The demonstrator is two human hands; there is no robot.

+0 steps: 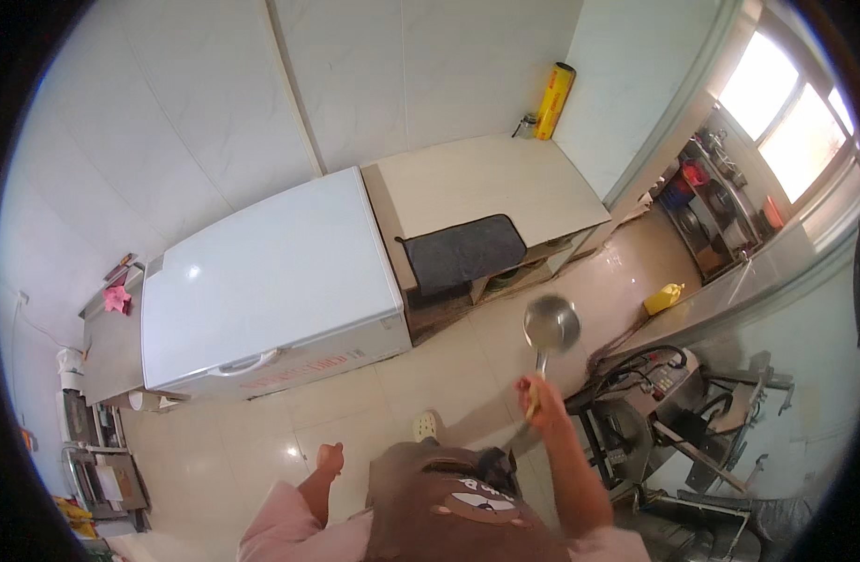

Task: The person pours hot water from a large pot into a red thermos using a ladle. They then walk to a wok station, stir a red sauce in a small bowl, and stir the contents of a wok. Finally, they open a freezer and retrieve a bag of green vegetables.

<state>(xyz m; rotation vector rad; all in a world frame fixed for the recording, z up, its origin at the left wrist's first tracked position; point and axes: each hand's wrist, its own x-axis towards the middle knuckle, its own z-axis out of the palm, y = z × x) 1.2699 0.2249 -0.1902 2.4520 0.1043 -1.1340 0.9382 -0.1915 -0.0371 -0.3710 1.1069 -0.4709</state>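
Observation:
My right hand [539, 402] grips the handle of a metal ladle [553, 327]. The ladle's round bowl points away from me over the tiled floor; whether it contains anything is hard to tell. Lower left, my left hand [330, 459] hangs over the floor beside my body, its fingers curled and no object visible in it. Between my arms is the brown apron [430, 506] I wear, with a cartoon animal face on it. One pale clog [425, 426] shows past its upper edge.
A white chest freezer [275, 274] stands ahead-left, next to a table [465, 175] with a dark cloth [465, 254] over its edge. Machinery with a keypad [665, 383] is close on my right. Past it, a yellow bag [663, 299] sits by a doorway leading to shelves [718, 204].

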